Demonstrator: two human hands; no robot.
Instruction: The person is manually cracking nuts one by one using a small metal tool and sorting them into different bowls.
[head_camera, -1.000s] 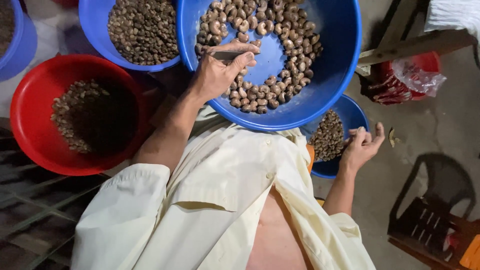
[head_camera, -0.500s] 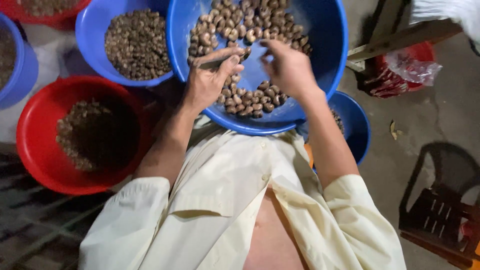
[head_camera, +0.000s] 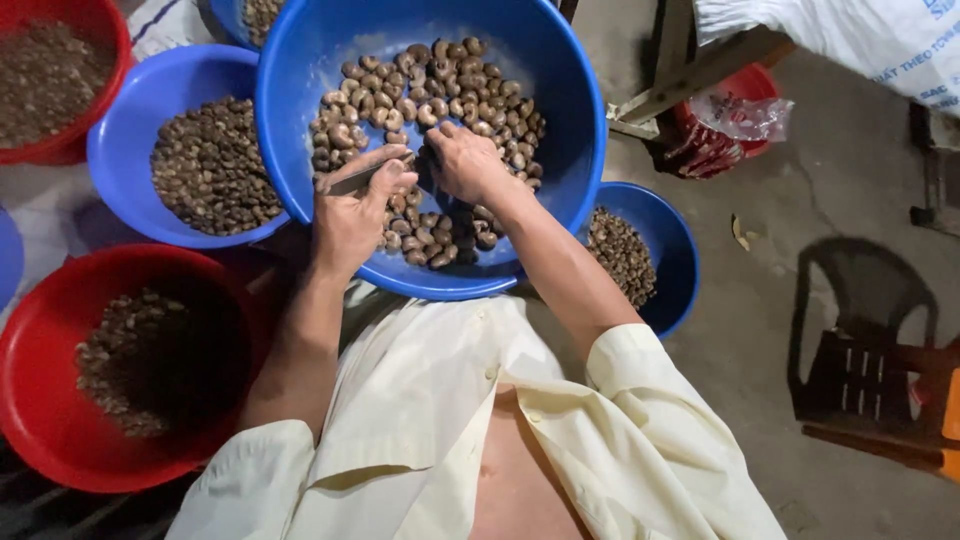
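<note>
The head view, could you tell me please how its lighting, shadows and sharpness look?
Head view: even, soft light; sharp on the left hand, right hand and nuts in the big blue basin; a chair-shaped shadow on the floor; the red basin interior is dim.

A red basin (head_camera: 60, 400) of nuts sits left of the wooden chair (head_camera: 880, 395); a smaller blue bowl (head_camera: 670, 250) lies between them.

Both hands (head_camera: 400, 195) work in the middle basin (head_camera: 560, 110), with 2 basins (head_camera: 120, 170) left and 1 basin (head_camera: 670, 250) right.
</note>
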